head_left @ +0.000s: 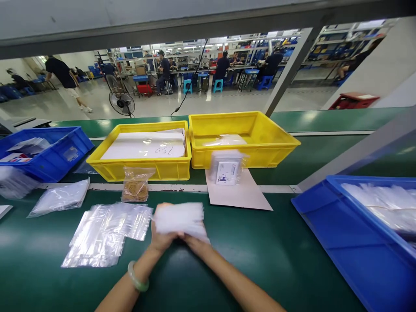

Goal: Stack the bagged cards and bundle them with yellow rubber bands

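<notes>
Both of my hands grip one stack of clear plastic bags point(179, 218), smeared by motion, above the green work surface. My left hand point(161, 236) is closed on the stack's left side, and a pale green bangle circles that wrist. My right hand point(196, 244) holds the lower right side, its fingers mostly hidden behind the stack. Left of my hands lie loose clear zip bags point(99, 236), overlapping in a spread pile. Just beyond them a small bag of rubber bands point(135, 186) leans against a yellow bin.
Two yellow bins point(139, 170) point(243, 158) stand ahead; the left one holds marked paper. A packed bag with a printed card point(227, 172) rests on a cardboard sheet point(238, 197). Blue bins point(69, 154) point(344, 234) flank the table. People work beyond.
</notes>
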